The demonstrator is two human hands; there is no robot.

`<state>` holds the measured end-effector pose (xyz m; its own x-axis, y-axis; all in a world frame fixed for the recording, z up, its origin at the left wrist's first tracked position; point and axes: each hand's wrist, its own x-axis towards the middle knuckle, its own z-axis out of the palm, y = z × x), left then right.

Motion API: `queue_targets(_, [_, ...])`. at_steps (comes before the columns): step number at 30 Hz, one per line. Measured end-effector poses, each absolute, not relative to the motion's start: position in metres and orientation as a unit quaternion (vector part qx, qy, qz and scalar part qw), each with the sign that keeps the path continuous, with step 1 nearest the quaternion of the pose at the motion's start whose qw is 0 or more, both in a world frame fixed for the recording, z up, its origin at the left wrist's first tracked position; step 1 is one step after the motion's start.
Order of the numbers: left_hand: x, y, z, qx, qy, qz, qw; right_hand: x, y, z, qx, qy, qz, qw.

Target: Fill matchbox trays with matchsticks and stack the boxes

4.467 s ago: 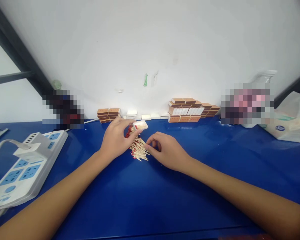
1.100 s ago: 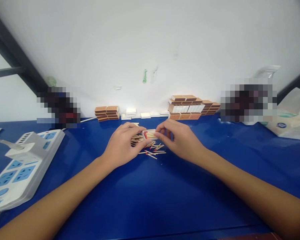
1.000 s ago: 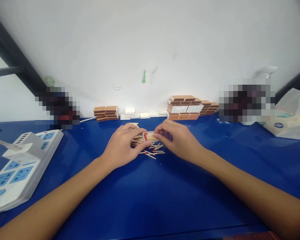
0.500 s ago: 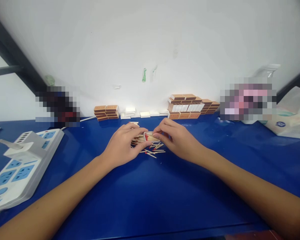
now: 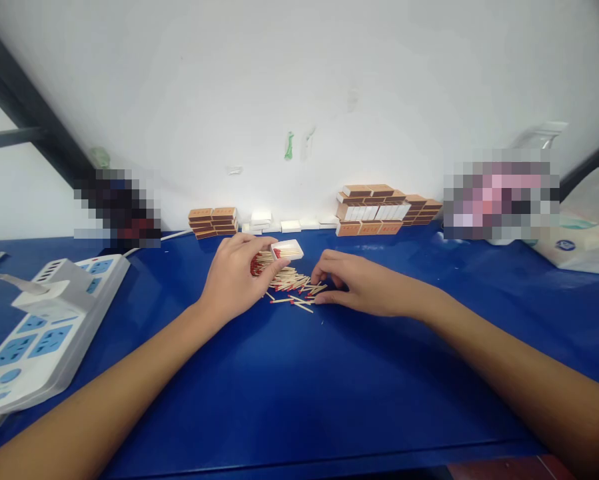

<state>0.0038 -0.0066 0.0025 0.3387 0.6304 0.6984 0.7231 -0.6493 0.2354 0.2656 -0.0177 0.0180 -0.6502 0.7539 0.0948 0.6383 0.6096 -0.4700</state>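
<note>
My left hand (image 5: 239, 273) grips a small white matchbox tray (image 5: 295, 246) between thumb and fingers. Red-headed matches lie inside the tray, which is tilted above the table. Below it spreads a loose pile of matches (image 5: 283, 280), partly hidden behind my left hand. At the pile's right edge is my right hand (image 5: 346, 280), thumb and fingertips apart and close to the matches. No match shows between those fingers. A few stray matches (image 5: 299, 303) lie in front of the pile.
Closed matchboxes are stacked by the wall at left (image 5: 212, 222) and right (image 5: 372, 212), with white trays (image 5: 290, 226) between them. A power strip (image 5: 74, 327) with a plugged-in adapter lies at left. A tissue pack (image 5: 572, 247) sits far right on the blue table (image 5: 289, 393).
My right hand has left the tray and moved down and right to the pile's edge, its fingers apart. My left hand has shifted the tray slightly up and left.
</note>
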Motion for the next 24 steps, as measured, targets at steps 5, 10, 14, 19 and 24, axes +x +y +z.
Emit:
queue_targets(5, [0.005,-0.009,0.002,-0.831,-0.394,-0.386,0.069,0.263,-0.017,0.014,-0.41,-0.878,0.22,0.115])
queue_targets(10, [0.004,-0.008,0.002,-0.838,-0.392,-0.372,0.071,0.26,-0.021,0.013,-0.415,-0.879,0.212,0.097])
queue_targets(14, [0.003,-0.007,0.001,-0.848,-0.383,-0.36,0.065,0.265,-0.022,0.019,-0.411,-0.885,0.189,0.11])
queue_targets(19, [0.005,-0.009,0.0,-0.864,-0.368,-0.341,0.048,0.268,-0.019,0.026,-0.414,-0.876,0.144,0.202])
queue_targets(24, [0.012,-0.017,0.0,-0.878,-0.329,-0.347,0.01,0.26,-0.02,0.02,-0.393,-0.874,0.111,0.263])
